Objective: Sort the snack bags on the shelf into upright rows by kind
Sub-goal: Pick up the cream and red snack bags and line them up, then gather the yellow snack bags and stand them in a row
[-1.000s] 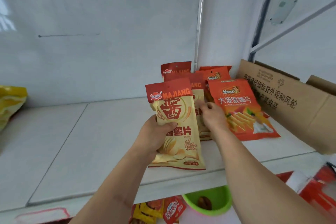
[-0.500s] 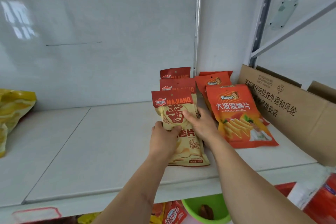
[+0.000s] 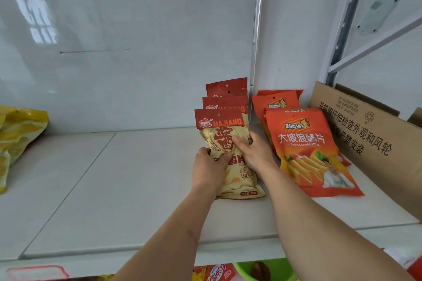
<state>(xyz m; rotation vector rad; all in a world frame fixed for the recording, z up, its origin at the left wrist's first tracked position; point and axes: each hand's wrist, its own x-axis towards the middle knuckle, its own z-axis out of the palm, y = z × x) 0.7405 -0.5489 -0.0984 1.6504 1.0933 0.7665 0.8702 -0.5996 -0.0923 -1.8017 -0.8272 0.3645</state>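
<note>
A beige-and-red MAJIANG chip bag (image 3: 222, 128) leans at the front of a row of like bags (image 3: 226, 100) on the white shelf (image 3: 114, 178). My left hand (image 3: 209, 170) grips its left side, thumb across the front. My right hand (image 3: 253, 151) holds its right edge, thumb on the front and fingers tucked behind. Just to the right stands a row of orange wavy-chip bags (image 3: 303, 150), leaning back, apart from both hands.
A brown cardboard box (image 3: 370, 141) fills the shelf's right end. Yellow snack bags (image 3: 16, 134) lie at the far left. Below the shelf edge show a green bowl (image 3: 280, 271) and more snack packets (image 3: 219, 274).
Both hands pushed the front MAJIANG bag back against its row, and it now stands more upright. My right hand moved from behind the bag onto its right edge.
</note>
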